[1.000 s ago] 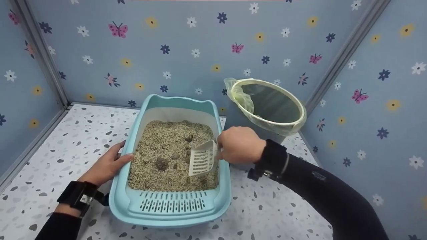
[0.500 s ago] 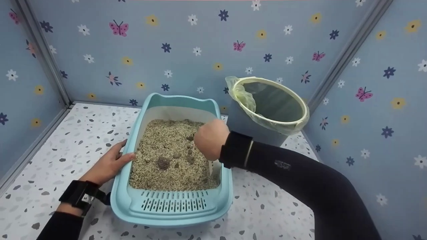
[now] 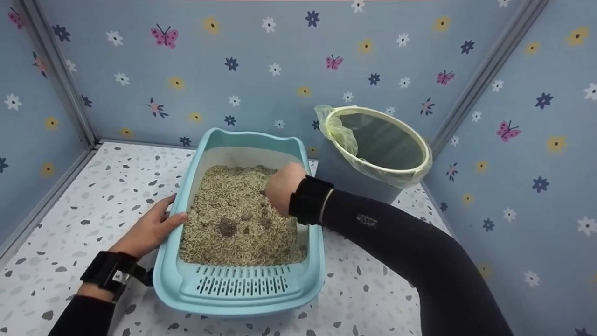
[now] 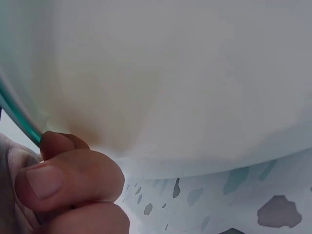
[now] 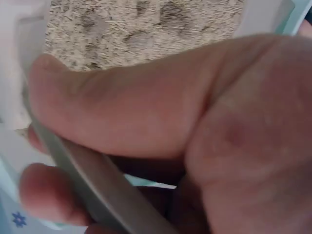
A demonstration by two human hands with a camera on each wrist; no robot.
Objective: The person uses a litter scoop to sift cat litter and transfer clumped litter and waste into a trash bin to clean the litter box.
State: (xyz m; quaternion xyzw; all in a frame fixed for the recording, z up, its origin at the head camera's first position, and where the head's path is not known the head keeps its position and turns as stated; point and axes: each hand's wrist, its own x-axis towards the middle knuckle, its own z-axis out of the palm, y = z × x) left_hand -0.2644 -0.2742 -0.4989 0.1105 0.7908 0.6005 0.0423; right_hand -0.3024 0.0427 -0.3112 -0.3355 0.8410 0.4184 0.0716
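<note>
A light blue litter box [image 3: 242, 298] full of beige litter [image 3: 219, 196] sits in the middle of the speckled floor. Dark clumps [image 3: 227, 227] lie in the litter. My right hand [image 3: 280, 189] hovers low over the litter near the right wall. In the right wrist view its thumb [image 5: 122, 117] and fingers grip a pale scoop handle [image 5: 92, 180]; in the head view the hand hides the scoop. My left hand [image 3: 170, 212] holds the box's left rim, thumb over the edge. In the left wrist view its fingers [image 4: 63, 185] press against the pale box wall [image 4: 170, 73].
A round bin [image 3: 422, 161] lined with a yellow-green bag stands just right of the box, behind my right forearm. Blue flowered walls [image 3: 261, 84] enclose the back and both sides. Speckled floor [image 3: 93, 196] lies open on the left and in front.
My right hand moved from the box's right rim leftward and deeper over the litter. The white scoop, visible a second ago, is now hidden under that hand. The left hand stayed put.
</note>
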